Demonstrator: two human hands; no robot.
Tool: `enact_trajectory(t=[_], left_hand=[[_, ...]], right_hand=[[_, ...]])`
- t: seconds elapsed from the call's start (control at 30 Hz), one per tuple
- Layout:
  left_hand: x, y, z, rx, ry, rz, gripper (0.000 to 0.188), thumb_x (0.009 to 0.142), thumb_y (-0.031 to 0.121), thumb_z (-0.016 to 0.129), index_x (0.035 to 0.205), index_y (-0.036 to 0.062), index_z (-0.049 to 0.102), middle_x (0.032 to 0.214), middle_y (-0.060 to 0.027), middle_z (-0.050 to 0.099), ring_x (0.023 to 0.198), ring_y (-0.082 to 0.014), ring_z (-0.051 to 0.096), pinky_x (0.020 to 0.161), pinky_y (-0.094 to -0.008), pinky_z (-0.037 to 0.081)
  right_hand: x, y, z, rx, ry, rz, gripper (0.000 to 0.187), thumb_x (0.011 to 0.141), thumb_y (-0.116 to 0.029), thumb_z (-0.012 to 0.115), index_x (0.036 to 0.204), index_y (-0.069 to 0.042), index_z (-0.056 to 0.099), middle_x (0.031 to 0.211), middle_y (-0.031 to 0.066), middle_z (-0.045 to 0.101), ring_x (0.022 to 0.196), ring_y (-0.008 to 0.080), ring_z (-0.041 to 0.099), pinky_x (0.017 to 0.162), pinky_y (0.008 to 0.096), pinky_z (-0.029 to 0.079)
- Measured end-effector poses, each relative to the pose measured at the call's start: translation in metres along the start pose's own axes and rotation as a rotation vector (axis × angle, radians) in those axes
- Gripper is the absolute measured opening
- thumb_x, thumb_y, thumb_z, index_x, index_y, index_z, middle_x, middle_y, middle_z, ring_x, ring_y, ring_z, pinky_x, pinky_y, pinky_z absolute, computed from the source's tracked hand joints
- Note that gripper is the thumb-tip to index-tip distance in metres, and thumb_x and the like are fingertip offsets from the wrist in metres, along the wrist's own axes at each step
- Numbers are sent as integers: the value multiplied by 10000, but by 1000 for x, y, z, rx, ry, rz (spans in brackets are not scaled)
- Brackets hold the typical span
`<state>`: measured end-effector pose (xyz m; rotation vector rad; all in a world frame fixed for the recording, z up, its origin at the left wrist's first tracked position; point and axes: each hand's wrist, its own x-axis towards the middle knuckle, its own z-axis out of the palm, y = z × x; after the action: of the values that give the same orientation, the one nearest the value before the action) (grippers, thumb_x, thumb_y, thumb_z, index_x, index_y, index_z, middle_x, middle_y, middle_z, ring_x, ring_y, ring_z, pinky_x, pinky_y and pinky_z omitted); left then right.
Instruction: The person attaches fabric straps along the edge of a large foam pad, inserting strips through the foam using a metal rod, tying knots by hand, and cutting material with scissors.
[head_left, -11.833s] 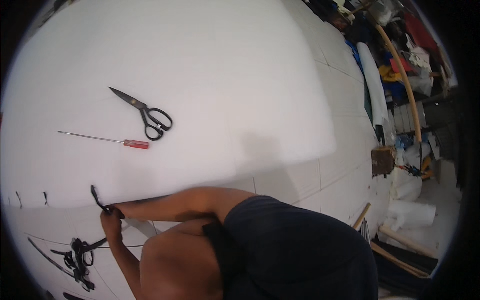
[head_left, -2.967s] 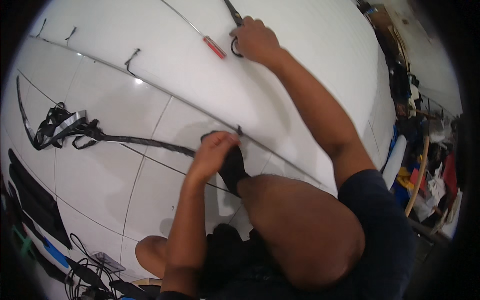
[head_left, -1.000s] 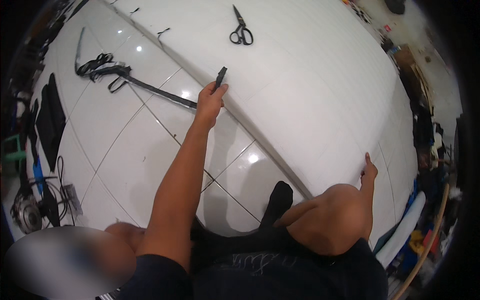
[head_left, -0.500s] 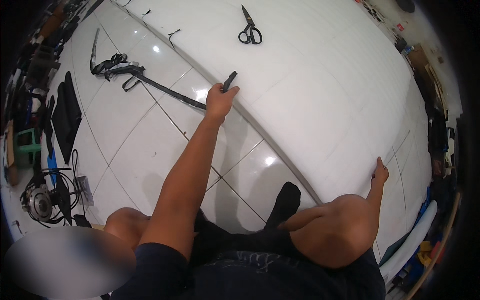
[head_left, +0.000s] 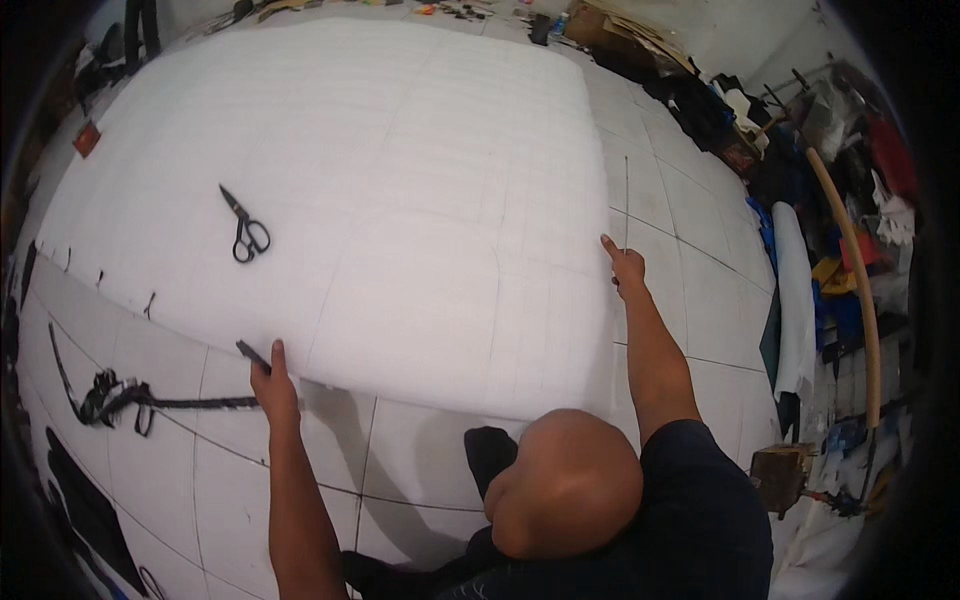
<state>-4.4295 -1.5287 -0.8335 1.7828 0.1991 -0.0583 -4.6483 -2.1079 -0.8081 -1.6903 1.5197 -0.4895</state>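
A thick white padding sheet [head_left: 420, 200] lies over the tiled floor in front of me. My left hand [head_left: 276, 388], at its near left edge, is closed on a long black fabric strip [head_left: 205, 404]. A short end of the strip sticks out past the thumb, and the rest trails left into a tangled heap. My right hand [head_left: 626, 270] is at the sheet's right edge, index finger stretched out along it and the other fingers partly curled. Black-handled scissors [head_left: 246, 228] lie on the sheet, blades apart from both hands.
Small black ties [head_left: 150, 304] show along the sheet's left edge. A thin dark rod or line [head_left: 627, 190] is on the floor beside my right hand. Along the right stand a white roll [head_left: 793, 300], a long wooden pole [head_left: 850, 260] and piled fabric. Black cloth [head_left: 85, 500] lies at lower left.
My view has swung to the right, so the sheet and scissors appear further left. My left hand still grips the strip; my right hand remains by the sheet's right edge.
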Motion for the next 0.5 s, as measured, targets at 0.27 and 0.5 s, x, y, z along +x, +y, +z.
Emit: enact_trajectory(t=[0.27,0.5], left_hand=[[1,-8,15,185,40,101,490,937,322,657,1153,-115,618,1097,-239,679,1011,-323,652,904,-391,483],[-4,-8,24,431,357,27,532,885,371,713,1131,-94,633,1091,-234,686,986,-364,658,895,-422,492]], right_hand=[[27,14,19,-136,214,-256,534,742,-456,829,885,-26,545,738,77,570,598,182,537,522,334,470],[12,-23,41,-566,368,-364,448,853,-435,715,1034,-56,561,1116,151,581,1013,346,601,828,478,507]])
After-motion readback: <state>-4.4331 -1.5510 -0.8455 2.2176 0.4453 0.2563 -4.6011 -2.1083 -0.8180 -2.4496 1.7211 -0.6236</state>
